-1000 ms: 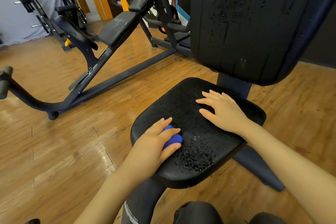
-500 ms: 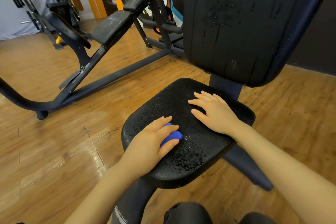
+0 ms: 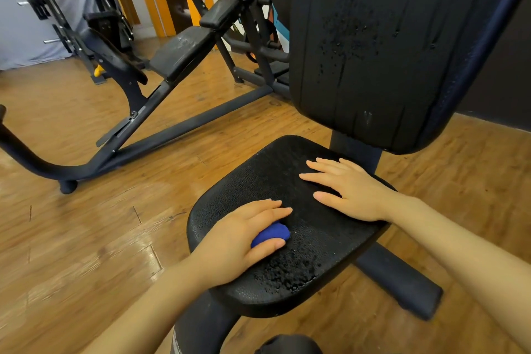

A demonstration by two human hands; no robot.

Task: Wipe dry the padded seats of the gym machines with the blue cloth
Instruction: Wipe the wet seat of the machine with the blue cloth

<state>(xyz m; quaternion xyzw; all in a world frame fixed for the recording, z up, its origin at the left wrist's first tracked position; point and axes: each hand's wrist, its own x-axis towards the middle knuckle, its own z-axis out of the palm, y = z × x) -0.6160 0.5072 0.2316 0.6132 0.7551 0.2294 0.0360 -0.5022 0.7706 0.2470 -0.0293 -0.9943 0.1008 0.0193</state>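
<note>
A black padded seat (image 3: 310, 284) fills the lower middle of the head view, with water droplets on its front part. My left hand (image 3: 241, 238) lies on the seat's left side, its fingers and thumb wrapped round a bunched blue cloth (image 3: 273, 234) that shows only between them. My right hand (image 3: 350, 190) rests flat on the seat's back right, fingers straight and pointing left. Behind the seat rises the black backrest pad (image 3: 367, 52), streaked with droplets.
The seat's dark post and base bar (image 3: 399, 282) stand on a wooden floor (image 3: 86, 238). An inclined bench machine (image 3: 184, 49) with a long dark frame (image 3: 161, 138) stands to the left and behind. More racks stand at the far left wall.
My hands have barely shifted on the seat. The camera has drifted a little, so the seat sits slightly further left in view.
</note>
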